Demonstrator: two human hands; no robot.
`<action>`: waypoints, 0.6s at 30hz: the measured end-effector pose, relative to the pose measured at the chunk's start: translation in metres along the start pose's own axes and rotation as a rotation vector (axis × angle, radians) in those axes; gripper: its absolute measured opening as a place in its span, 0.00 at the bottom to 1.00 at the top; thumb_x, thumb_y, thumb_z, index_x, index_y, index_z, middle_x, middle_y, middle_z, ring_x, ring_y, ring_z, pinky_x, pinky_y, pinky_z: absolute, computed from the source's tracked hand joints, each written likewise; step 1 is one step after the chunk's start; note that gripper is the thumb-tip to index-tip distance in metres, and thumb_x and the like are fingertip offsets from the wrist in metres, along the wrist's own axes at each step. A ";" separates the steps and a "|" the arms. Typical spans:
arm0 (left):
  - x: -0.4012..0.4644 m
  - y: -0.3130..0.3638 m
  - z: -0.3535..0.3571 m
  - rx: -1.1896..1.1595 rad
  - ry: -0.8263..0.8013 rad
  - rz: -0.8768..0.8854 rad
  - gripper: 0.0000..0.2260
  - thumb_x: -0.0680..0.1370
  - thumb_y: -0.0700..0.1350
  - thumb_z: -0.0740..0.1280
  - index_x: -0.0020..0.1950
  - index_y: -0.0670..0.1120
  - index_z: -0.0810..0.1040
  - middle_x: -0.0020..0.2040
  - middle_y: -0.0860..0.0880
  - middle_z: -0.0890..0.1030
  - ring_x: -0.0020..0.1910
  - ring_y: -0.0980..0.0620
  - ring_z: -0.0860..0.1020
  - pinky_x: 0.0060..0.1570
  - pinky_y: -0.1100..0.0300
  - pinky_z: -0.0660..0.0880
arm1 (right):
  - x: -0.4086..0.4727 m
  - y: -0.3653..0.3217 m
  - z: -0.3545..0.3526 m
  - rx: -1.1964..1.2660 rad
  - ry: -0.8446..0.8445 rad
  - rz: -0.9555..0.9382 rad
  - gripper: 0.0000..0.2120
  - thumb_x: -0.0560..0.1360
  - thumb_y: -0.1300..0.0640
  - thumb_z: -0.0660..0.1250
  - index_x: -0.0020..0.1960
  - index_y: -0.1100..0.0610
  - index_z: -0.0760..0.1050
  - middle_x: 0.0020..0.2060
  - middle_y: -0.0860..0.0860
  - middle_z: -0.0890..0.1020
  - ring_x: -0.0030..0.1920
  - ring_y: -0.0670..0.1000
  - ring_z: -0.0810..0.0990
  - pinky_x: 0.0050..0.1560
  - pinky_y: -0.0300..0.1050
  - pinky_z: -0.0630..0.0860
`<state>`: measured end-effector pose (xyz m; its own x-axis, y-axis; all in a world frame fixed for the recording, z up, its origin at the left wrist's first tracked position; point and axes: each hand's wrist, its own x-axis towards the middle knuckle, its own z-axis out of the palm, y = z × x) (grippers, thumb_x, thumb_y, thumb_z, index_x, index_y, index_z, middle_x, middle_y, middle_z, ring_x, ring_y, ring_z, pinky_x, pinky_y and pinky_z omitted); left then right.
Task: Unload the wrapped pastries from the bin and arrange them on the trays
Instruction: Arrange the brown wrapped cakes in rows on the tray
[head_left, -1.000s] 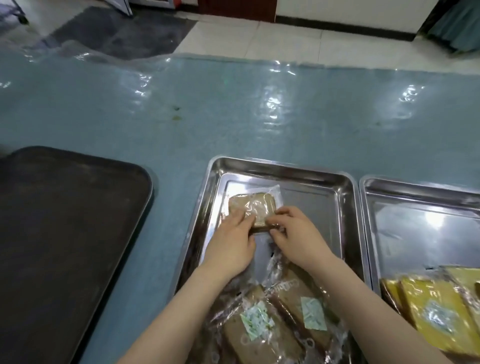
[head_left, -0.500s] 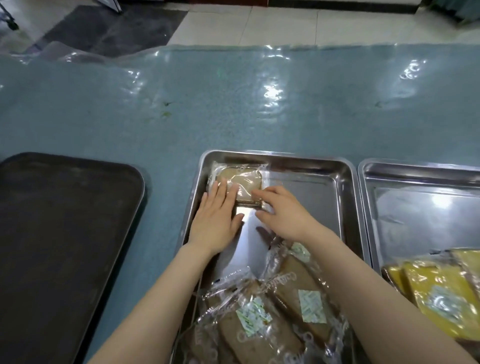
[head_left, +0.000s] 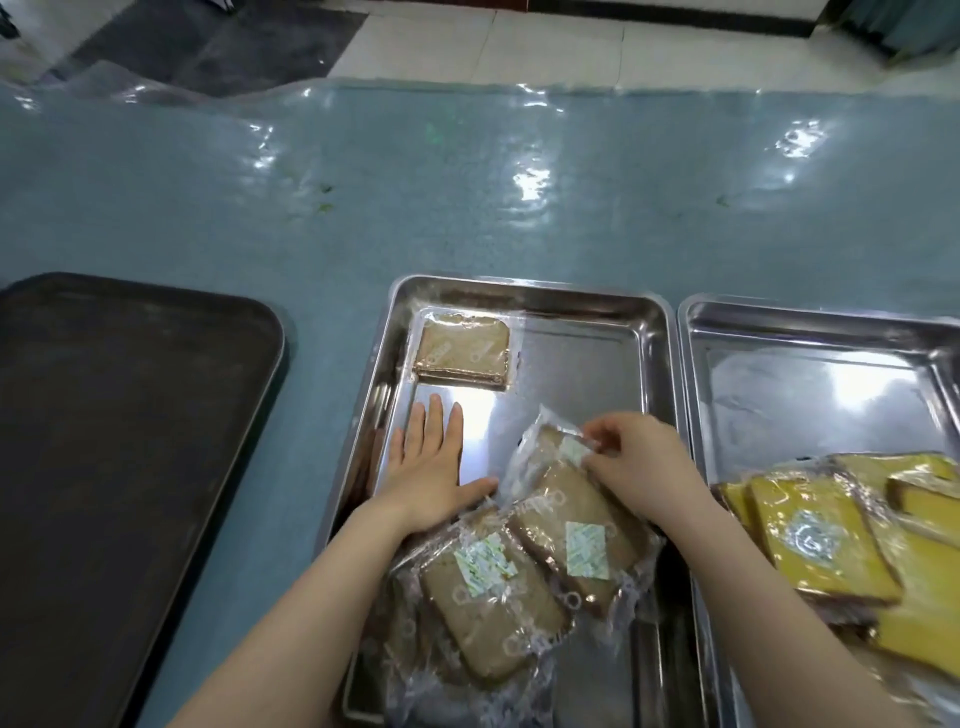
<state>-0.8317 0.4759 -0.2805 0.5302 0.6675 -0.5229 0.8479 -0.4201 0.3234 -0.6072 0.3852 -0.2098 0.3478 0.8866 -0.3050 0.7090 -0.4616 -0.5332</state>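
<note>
A brown wrapped pastry (head_left: 461, 355) lies flat in the far left corner of the middle steel tray (head_left: 540, 293), apart from both hands. My left hand (head_left: 431, 462) rests flat on the tray floor, fingers straight, thumb against the pile. My right hand (head_left: 631, 462) pinches the clear wrapper of another brown pastry (head_left: 540, 457) at the top of a loose pile of brown wrapped pastries (head_left: 519, 571) in the tray's near half. No bin is in view.
A second steel tray (head_left: 810, 322) on the right holds several yellow wrapped pastries (head_left: 810, 530) in its near part. A dark tray (head_left: 104, 415) lies on the left. All stand on a blue table under clear plastic film (head_left: 467, 182); the tiled floor lies beyond.
Both hands have let go of the pastry in the far left corner and drawn back. The left now lies flat on the tray; the right has pinched the wrapper of a pastry in the pile.
</note>
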 end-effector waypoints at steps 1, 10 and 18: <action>0.000 0.000 -0.001 0.001 -0.003 0.001 0.42 0.73 0.70 0.53 0.64 0.56 0.21 0.67 0.50 0.21 0.65 0.50 0.20 0.63 0.52 0.26 | 0.001 -0.002 -0.003 0.051 0.105 -0.018 0.10 0.70 0.59 0.71 0.51 0.52 0.80 0.44 0.46 0.80 0.47 0.49 0.79 0.49 0.45 0.75; -0.005 0.001 -0.007 -0.029 0.051 0.028 0.41 0.76 0.64 0.58 0.74 0.52 0.30 0.69 0.50 0.25 0.68 0.52 0.25 0.65 0.55 0.29 | 0.004 -0.015 -0.015 -0.136 0.216 -0.272 0.07 0.71 0.57 0.71 0.49 0.51 0.77 0.46 0.44 0.78 0.50 0.50 0.75 0.51 0.47 0.73; -0.001 -0.006 0.002 -0.037 0.116 0.045 0.40 0.77 0.62 0.58 0.74 0.54 0.31 0.69 0.52 0.25 0.67 0.54 0.25 0.64 0.57 0.28 | 0.001 0.011 0.027 -0.235 0.016 -0.211 0.20 0.76 0.46 0.63 0.66 0.49 0.68 0.69 0.47 0.69 0.68 0.53 0.68 0.68 0.56 0.65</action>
<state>-0.8373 0.4761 -0.2833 0.5624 0.7159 -0.4137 0.8219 -0.4291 0.3746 -0.6154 0.3799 -0.2370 0.1868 0.9631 -0.1936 0.8881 -0.2497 -0.3858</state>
